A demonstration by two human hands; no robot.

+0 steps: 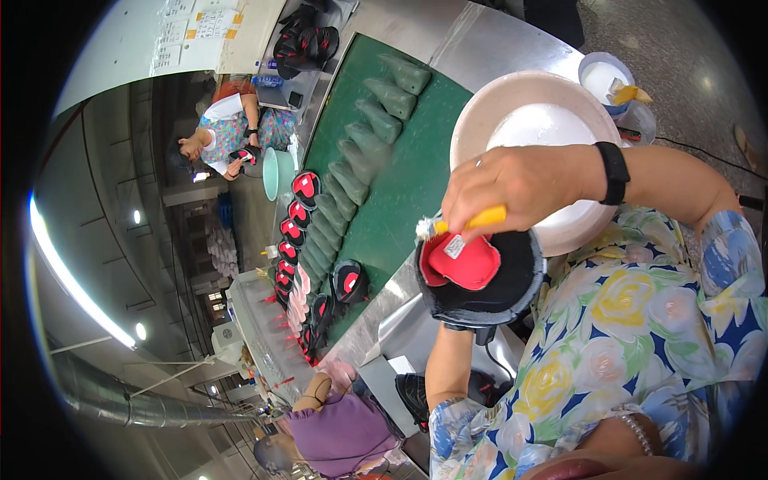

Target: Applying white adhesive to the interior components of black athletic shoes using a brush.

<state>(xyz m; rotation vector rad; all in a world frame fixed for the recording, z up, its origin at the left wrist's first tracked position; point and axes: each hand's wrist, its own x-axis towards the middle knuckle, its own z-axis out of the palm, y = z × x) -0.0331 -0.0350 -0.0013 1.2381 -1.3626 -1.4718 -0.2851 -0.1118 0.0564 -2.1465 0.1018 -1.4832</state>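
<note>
Your right hand (pixel 500 188) grips a yellow-handled brush (pixel 486 217) over a black-and-red shoe upper (pixel 490 282) beside the pale basin (pixel 464 136), apparently mid-coating; the next stroke likely calls for steady bristles along its rim. Bristle contact is unclear, and the upper hides your left hand, its grip untellable.

A black, cupped piece (pixel 520 276) with red lining (pixel 478 270) and white label (pixel 454 246) faces upward, raised; a yellow-handled brush (pixel 486 217), whitish-tipped, slants near its rim.

1 held brush (pixel 486 217), 1 beige basin (pixel 478 120), 1 teal basin (pixel 272 174) show.
</note>
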